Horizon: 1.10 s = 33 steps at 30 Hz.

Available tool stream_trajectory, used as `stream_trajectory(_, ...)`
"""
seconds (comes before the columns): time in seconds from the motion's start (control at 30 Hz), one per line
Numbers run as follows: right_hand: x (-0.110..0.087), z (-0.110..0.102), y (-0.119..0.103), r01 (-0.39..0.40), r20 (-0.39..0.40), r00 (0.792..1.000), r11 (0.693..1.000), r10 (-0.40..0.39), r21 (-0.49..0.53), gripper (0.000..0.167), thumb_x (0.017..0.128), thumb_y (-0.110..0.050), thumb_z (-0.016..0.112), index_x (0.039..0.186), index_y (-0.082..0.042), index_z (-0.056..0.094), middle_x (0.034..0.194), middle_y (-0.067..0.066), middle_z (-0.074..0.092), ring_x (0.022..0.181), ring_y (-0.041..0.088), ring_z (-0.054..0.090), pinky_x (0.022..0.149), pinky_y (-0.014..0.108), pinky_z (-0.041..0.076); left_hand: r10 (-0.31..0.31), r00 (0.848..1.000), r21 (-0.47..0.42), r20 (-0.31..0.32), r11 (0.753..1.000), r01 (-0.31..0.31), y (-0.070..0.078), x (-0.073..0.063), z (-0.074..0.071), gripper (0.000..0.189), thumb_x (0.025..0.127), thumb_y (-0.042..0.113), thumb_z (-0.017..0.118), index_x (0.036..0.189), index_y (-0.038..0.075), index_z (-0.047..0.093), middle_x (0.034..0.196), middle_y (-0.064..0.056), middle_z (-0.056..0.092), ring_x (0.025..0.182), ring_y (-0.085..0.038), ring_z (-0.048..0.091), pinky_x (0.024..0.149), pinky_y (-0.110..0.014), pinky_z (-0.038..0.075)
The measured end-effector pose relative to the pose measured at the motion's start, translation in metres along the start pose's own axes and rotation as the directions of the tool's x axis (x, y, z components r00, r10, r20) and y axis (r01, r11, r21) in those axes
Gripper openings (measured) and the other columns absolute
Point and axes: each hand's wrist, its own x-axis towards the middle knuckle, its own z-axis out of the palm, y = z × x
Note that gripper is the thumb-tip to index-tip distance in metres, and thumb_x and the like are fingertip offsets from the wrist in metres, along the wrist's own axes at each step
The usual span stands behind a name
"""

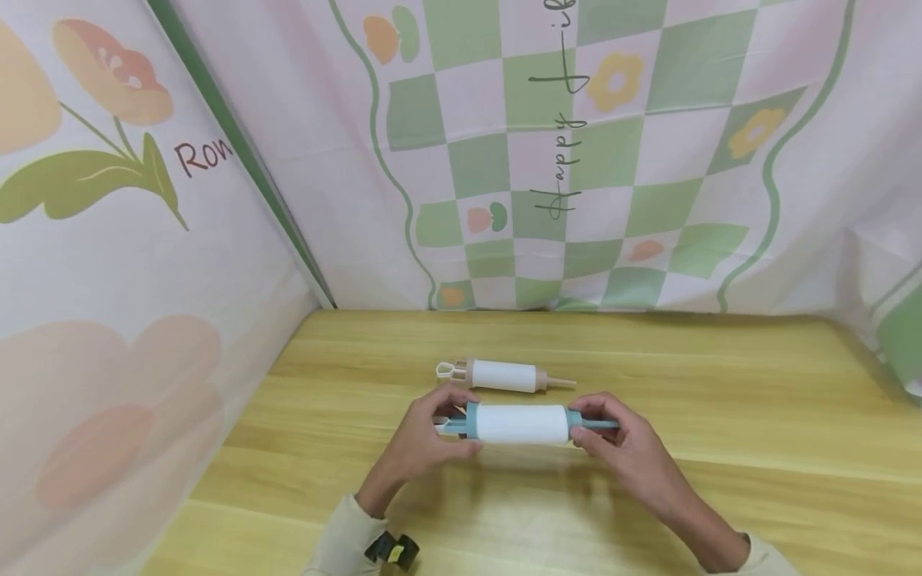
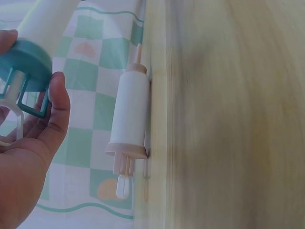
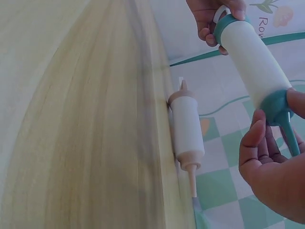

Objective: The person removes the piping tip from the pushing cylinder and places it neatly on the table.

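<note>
Both hands hold a syringe-like tube (image 1: pixel 522 424) with a white barrel, teal end caps, a thin teal nozzle and a white loop handle. It is level above the wooden table. My left hand (image 1: pixel 430 432) grips the teal collar (image 2: pixel 29 64) at the loop-handle end, thumb and fingers on opposite sides. At the other end my right hand (image 1: pixel 619 440) pinches the teal nozzle cap (image 3: pixel 276 106) between thumb and fingers. A second such tube (image 1: pixel 504 376), white with beige-pink ends, lies on the table just beyond, its nozzle pointing right.
The wooden table (image 1: pixel 756 416) reaches back to a hanging cloth (image 1: pixel 533 160) with green checks and flowers. Another flowered cloth (image 1: pixel 108 280) hangs along the left side. A black strap (image 1: pixel 392 550) sits at the left sleeve.
</note>
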Motion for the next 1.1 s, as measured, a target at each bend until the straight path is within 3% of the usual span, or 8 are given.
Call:
stream_trajectory(0.13, 0.0008, -0.002, -0.0017, -0.057, -0.006, 0.998, 0.997, 0.057, -0.055, 0.033, 0.104, -0.017, 0.057, 0.13, 0.003, 0.053, 0.112, 0.018, 0.06, 0.092, 0.026, 0.065, 0.076, 0.035, 0.057, -0.012, 1.0, 0.008, 0.0, 1.0, 0.012, 0.0011, -0.0002, 0.0003, 0.045, 0.077, 0.016, 0.082, 0.117, 0.009, 0.063, 0.105, -0.004, 0.065, 0.091, -0.02, 0.064, 0.083, -0.036, 0.055)
stream_trajectory(0.27, 0.0023, -0.0012, -0.0035, -0.113, -0.059, 0.993, 0.982, 0.105, -0.148, 0.035, 0.107, -0.027, 0.05, 0.128, 0.0, 0.056, 0.099, 0.011, 0.065, 0.081, 0.022, 0.065, 0.067, 0.032, 0.054, -0.011, 1.0, 0.009, 0.0, 1.0, 0.011, 0.0018, -0.0012, 0.0007, 0.046, 0.077, 0.016, 0.082, 0.117, 0.009, 0.062, 0.105, -0.004, 0.064, 0.091, -0.02, 0.064, 0.083, -0.036, 0.054)
stream_trajectory(0.4, 0.0022, 0.0012, -0.005, -0.144, -0.096, 0.987, 0.978, 0.13, -0.152, 0.032, 0.106, -0.029, 0.052, 0.119, 0.0, 0.061, 0.087, 0.009, 0.065, 0.075, 0.02, 0.062, 0.062, 0.03, 0.052, -0.007, 1.0, 0.005, 0.005, 1.0, 0.007, 0.0017, -0.0018, 0.0007, 0.046, 0.077, 0.016, 0.083, 0.118, 0.009, 0.062, 0.106, -0.004, 0.064, 0.09, -0.021, 0.064, 0.082, -0.036, 0.055)
stream_trajectory(0.53, 0.0018, 0.0023, -0.0051, -0.15, -0.108, 0.985, 0.976, 0.134, -0.16, 0.029, 0.104, -0.026, 0.056, 0.116, 0.0, 0.062, 0.085, 0.009, 0.065, 0.074, 0.02, 0.063, 0.062, 0.03, 0.054, -0.008, 1.0, 0.006, 0.01, 1.0, 0.008, 0.0012, -0.0021, 0.0005, 0.047, 0.077, 0.016, 0.082, 0.118, 0.01, 0.062, 0.106, -0.004, 0.064, 0.09, -0.021, 0.064, 0.082, -0.036, 0.054)
stream_trajectory(0.77, 0.0004, 0.0002, -0.0033, -0.118, -0.084, 0.991, 0.982, 0.107, -0.149, 0.029, 0.103, -0.024, 0.058, 0.12, 0.0, 0.061, 0.091, 0.009, 0.065, 0.078, 0.021, 0.064, 0.066, 0.031, 0.055, -0.02, 1.0, 0.013, 0.015, 1.0, 0.019, 0.0016, -0.0019, 0.0013, 0.046, 0.077, 0.017, 0.082, 0.118, 0.011, 0.061, 0.105, -0.003, 0.063, 0.091, -0.02, 0.064, 0.083, -0.037, 0.054)
stream_trajectory(0.97, -0.0012, -0.0015, -0.002, -0.009, -0.031, 1.0, 0.994, 0.006, -0.106, 0.03, 0.101, -0.017, 0.063, 0.126, -0.001, 0.06, 0.113, 0.015, 0.063, 0.094, 0.026, 0.065, 0.078, 0.032, 0.057, -0.022, 1.0, 0.033, 0.002, 0.999, 0.022, 0.0024, -0.0017, 0.0002, 0.047, 0.077, 0.018, 0.082, 0.119, 0.01, 0.062, 0.107, -0.003, 0.063, 0.092, -0.02, 0.064, 0.084, -0.037, 0.054)
stream_trajectory(1.1, -0.0007, -0.0015, -0.0015, 0.015, -0.018, 1.0, 0.995, -0.017, -0.099, 0.03, 0.099, -0.016, 0.065, 0.125, -0.002, 0.06, 0.116, 0.016, 0.061, 0.098, 0.026, 0.064, 0.08, 0.03, 0.057, -0.016, 1.0, 0.031, 0.001, 0.999, 0.016, 0.0027, -0.0015, -0.0008, 0.047, 0.077, 0.017, 0.082, 0.119, 0.01, 0.062, 0.107, -0.004, 0.063, 0.092, -0.02, 0.064, 0.084, -0.037, 0.054)
